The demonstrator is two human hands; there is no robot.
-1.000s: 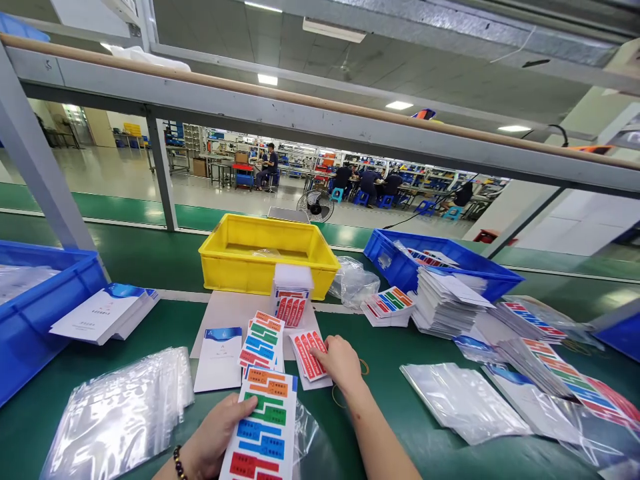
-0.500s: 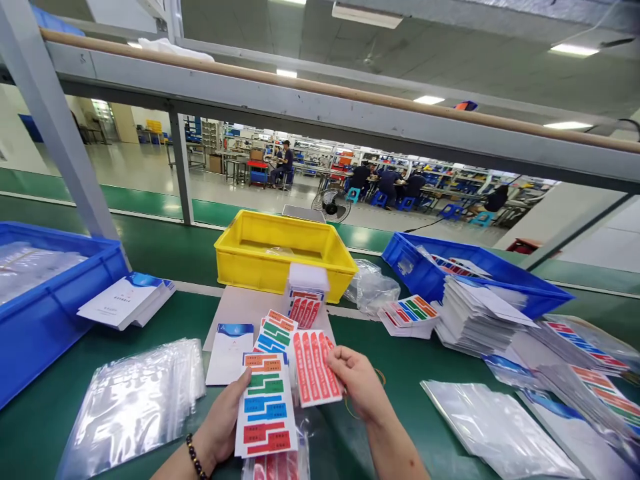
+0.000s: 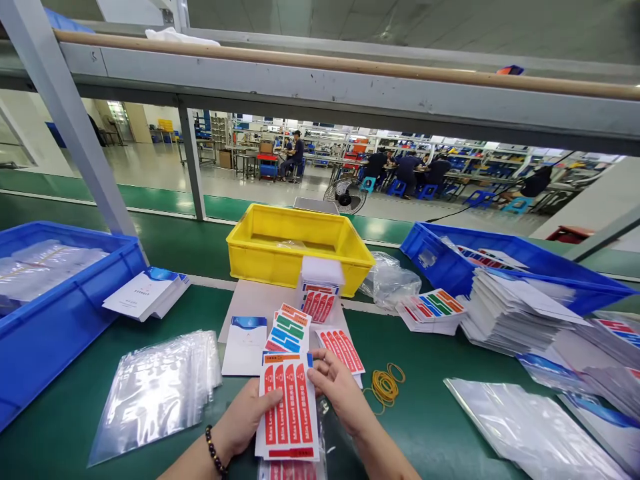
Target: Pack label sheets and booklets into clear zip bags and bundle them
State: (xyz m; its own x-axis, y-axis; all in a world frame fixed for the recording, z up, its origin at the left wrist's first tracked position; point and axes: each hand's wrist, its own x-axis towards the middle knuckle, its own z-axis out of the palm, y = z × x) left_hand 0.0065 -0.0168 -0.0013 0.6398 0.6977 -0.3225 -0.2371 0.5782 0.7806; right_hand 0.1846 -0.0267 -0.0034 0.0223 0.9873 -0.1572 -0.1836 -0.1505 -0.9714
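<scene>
My left hand grips a small stack of sticker sheets, its thumb on top. The uppermost sheet carries red strips marked "Max Level" and "Min Level". At the stack's upper right corner, my right hand has its thumb and fingers closed on the sheets. A clear bag with red print lies below the stack. Just beyond my hands are a multicoloured sticker sheet, a pile of red sticker sheets and a white booklet with a blue top.
A yellow bin stands behind, between a left blue bin and a right blue bin. Clear plastic bags lie left. Rubber bands and a tall paper stack sit right.
The red sheet from my right hand now lies on top of the multicoloured sheet in my left. My right hand has moved left onto the stack, uncovering the rubber bands.
</scene>
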